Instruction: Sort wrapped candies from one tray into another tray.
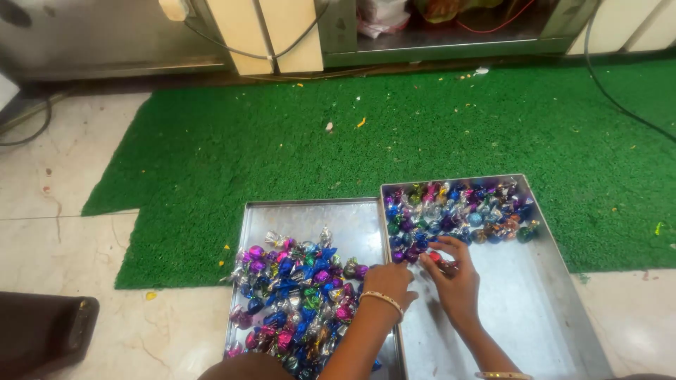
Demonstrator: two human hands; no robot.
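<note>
Both forearms reach up from bottom edge. Left hand, bangle at wrist, curled knuckles-up on rim between two steel trays; grip contents not visible. Right hand pinches a red foil candy over right tray, beside its sweets cluster. Left tray holds loose wrapped candies. Green turf mat beneath.

Bare steel lies open across the near half of the right tray, below its band of foil-wrapped sweets. The left tray is heaped with wrapped sweets, open only along its far edge.
</note>
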